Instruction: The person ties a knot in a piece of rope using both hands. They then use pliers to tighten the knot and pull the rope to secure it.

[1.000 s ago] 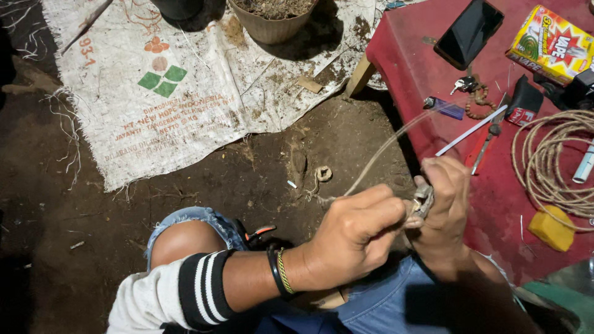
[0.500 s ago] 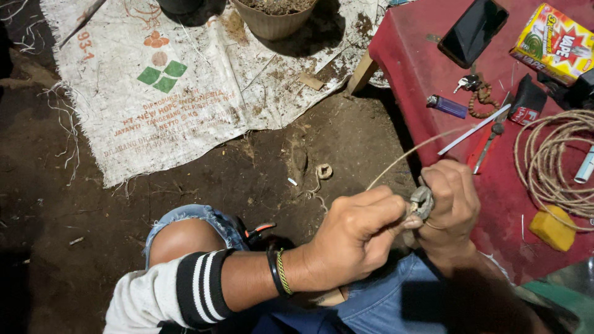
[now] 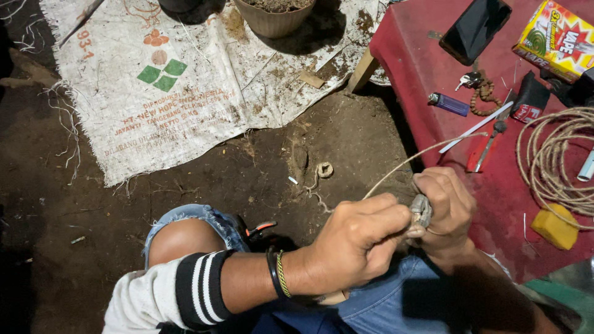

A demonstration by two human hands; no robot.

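A thin tan cord [image 3: 402, 167] runs up and to the right from the hands toward the red table [image 3: 421, 74], its long axis slanting. The left hand [image 3: 356, 241] is closed around the cord's lower end; the right hand [image 3: 445, 210] is clenched on a small grey piece [image 3: 422, 211] just beside it. A pot [image 3: 272, 21] holding soil stands on the white sack [image 3: 154, 93].
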